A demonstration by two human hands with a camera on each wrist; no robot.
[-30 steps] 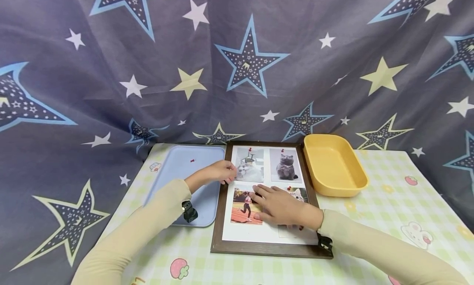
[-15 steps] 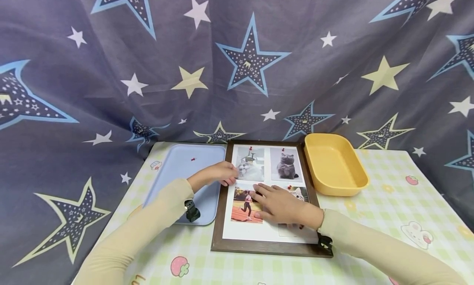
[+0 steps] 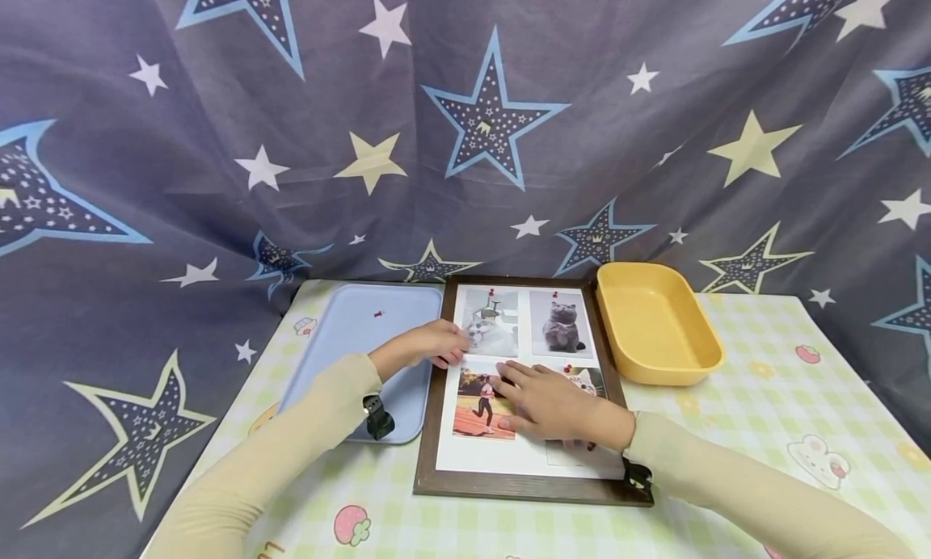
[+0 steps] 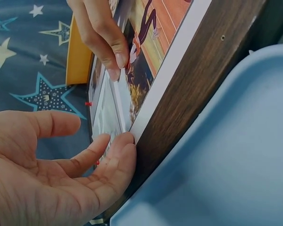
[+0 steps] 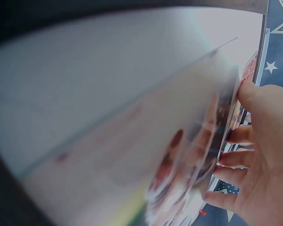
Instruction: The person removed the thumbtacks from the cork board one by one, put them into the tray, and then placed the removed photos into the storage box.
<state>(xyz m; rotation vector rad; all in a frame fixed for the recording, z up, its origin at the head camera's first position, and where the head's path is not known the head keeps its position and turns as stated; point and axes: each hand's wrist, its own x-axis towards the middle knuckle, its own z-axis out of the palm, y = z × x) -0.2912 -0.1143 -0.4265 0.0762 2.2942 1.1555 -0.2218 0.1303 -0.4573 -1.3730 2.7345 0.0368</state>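
A dark brown framed board (image 3: 534,488) bears several photos on white backing. My left hand (image 3: 440,345) rests at its left side, fingertips at the lower left edge of the white cat photo (image 3: 490,325). The left wrist view shows the left thumb (image 4: 61,124) apart from the fingers. My right hand (image 3: 553,405) lies spread over the lower photos, fingertips at the top right of the runner photo (image 3: 482,422) and palm covering much of a cat photo (image 3: 587,379). A red pushpin (image 3: 568,369) stands at that cat photo's top; a grey cat photo (image 3: 562,329) is above.
A blue tray (image 3: 356,308) sits left of the board, partly under my left forearm, with a loose red pushpin (image 3: 379,313) in it. A yellow bin (image 3: 662,325) stands right of the board. Behind the table hangs a star-patterned curtain (image 3: 494,115).
My left hand has shifted slightly toward me along the board's left side. The right hand, the photos and the pushpins stay where they were.
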